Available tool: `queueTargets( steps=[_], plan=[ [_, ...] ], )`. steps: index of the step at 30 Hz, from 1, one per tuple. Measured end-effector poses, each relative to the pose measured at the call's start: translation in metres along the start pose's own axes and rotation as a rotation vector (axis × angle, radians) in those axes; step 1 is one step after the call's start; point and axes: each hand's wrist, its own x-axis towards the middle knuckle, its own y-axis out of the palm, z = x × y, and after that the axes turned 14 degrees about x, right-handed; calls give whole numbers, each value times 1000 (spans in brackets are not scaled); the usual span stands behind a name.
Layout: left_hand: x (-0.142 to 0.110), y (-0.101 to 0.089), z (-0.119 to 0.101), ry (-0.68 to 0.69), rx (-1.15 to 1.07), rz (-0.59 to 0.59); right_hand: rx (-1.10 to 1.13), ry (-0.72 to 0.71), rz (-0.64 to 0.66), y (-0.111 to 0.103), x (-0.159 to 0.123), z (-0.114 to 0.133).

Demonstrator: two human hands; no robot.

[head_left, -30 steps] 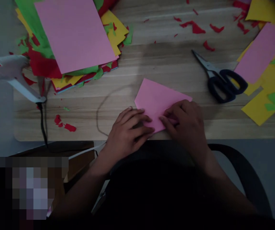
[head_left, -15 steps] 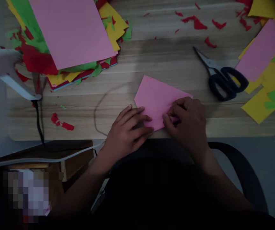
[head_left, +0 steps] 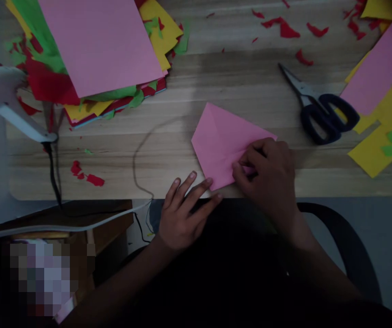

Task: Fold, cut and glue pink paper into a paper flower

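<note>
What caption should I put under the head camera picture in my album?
Right hand pinching creased pink paper, left hand spread at its edge, scissors lying nearby.

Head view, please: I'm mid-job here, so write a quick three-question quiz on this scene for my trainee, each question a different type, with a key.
1. Multiple choice: which hand pinches the folded pink paper? A) left only B) right only C) neither
2. True or false: the scissors are dark-handled.
3. Fill in the blank: the large sheet on top of the paper stack is ____.

Key:
1. B: the right hand pinches it, while the left hand is spread open.
2. True.
3. Pink.
</note>
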Motion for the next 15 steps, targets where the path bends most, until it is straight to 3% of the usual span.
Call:
queueTargets(
  steps=[15],
  plan=[
    [4,4,-8,-77,60,-15,-18,2,-9,0,0,2]
  ],
)
